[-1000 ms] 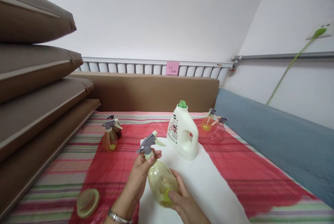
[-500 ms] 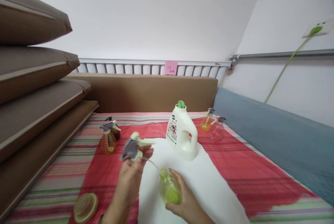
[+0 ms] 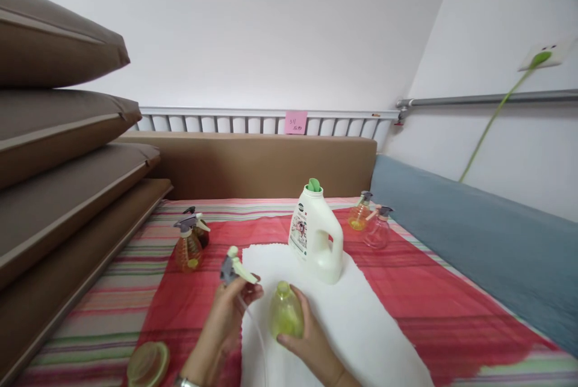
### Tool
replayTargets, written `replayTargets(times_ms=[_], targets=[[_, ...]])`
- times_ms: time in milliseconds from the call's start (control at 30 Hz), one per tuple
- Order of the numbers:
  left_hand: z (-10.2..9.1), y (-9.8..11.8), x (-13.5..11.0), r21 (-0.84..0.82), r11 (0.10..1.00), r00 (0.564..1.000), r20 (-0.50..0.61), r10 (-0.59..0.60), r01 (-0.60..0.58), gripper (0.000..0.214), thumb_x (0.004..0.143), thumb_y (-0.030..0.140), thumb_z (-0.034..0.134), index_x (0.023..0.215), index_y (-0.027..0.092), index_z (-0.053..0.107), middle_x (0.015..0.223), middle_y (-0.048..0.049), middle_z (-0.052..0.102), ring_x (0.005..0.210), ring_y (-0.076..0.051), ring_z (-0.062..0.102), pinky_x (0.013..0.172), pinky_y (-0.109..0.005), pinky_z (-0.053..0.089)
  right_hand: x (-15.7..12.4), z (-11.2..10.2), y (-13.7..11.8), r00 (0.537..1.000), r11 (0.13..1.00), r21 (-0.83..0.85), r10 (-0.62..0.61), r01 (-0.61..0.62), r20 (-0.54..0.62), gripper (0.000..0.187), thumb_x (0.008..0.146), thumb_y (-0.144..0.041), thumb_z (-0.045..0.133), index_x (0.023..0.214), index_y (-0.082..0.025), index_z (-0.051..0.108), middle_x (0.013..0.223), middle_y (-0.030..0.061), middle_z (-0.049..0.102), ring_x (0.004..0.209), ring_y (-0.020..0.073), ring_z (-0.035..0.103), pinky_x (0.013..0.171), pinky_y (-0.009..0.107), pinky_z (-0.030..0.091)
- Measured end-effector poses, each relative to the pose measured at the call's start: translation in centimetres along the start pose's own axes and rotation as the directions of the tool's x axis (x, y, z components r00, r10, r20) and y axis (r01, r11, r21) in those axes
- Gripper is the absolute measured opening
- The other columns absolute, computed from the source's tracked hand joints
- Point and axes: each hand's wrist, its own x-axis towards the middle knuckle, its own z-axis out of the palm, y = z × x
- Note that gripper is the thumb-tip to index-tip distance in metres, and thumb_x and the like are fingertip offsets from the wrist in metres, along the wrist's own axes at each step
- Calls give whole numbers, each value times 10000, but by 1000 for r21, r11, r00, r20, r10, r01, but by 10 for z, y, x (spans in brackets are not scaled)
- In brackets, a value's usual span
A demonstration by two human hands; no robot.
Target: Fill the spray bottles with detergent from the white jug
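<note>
Over striped cloth, front-left of white jug: gripping upright yellow-green bottle in right hand, pinching detached trigger sprayer farther left in left hand.

1. A home-like room corner; whether bedroom or living room cannot be told.
2. A white column radiator lines the plain painted wall.
3. Brown cushions stand stacked beside a striped cloth.
4. A green plug sits in a wall socket.
</note>
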Motion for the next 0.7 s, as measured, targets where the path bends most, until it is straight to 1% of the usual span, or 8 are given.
replayTargets(times_ms=[67,167,267,367,433,500,600,700], targets=[[7,-16,-3,66,996,998,22,-59,58,225,673,294,717,811,117,699,653,-47,678,549,-127,597,580,-253,518,-1,1,4,1000,1000,-13,-2,2,2,850,517,-180,742,1279,-250,372,1318,95,468,1253,313,374,1066,481,243],[12,-32,-7,59,985,982,86,-170,165,281,718,304,679,946,139,682,716,-58,694,504,-121,580,546,-262,513,-3,0,7,1000,1000,-7,-8,8,22,874,516,-205,761,1297,-267,374,1285,81,498,1226,317,412,1040,486,297],[13,-41,-7,-20,969,959,156,-238,244,278,722,282,677,971,159,677,914,-87,708,568,-136,620,594,-285,538,-3,1,6,999,1000,-15,-11,11,42,887,503,-208,774,1307,-268,402,1246,76,534,1183,322,461,998,480,360],[7,-46,-1,-68,953,945,168,-280,295,266,721,287,683,958,167,686,971,-81,706,593,-147,635,627,-303,551,-2,-4,3,998,999,-54,-8,11,60,936,465,-138,778,1317,-281,419,1234,70,562,1136,319,509,960,466,406],[0,-46,6,-85,957,955,129,-266,278,247,704,287,700,918,163,699,970,-67,710,559,-130,615,623,-300,551,-2,-16,-3,998,995,-98,-3,8,58,963,393,-64,785,1281,-274,478,1230,73,580,1130,335,516,962,468,408],[-8,-43,13,-72,966,967,74,-243,248,234,689,304,713,857,141,711,899,-73,723,516,-116,583,593,-283,541,0,-37,-13,1000,989,-150,-17,18,9,835,401,-60,782,1186,-254,574,1217,76,595,1145,346,501,995,480,372],[-16,-37,19,-13,980,980,2,-201,201,269,661,355,732,776,112,719,808,-107,732,537,-141,586,538,-258,516,14,-76,-33,983,976,-212,-90,55,-158,461,636,-263,714,1083,-227,609,1170,93,613,1122,320,516,1005,483,354],[-16,-33,21,12,985,985,-12,-173,173,310,632,393,743,754,109,726,812,-120,733,621,-169,612,523,-236,499,44,-104,-49,932,965,-248,-163,82,-325,486,777,-418,579,1193,-190,476,1250,134,536,1144,288,499,993,450,378]])
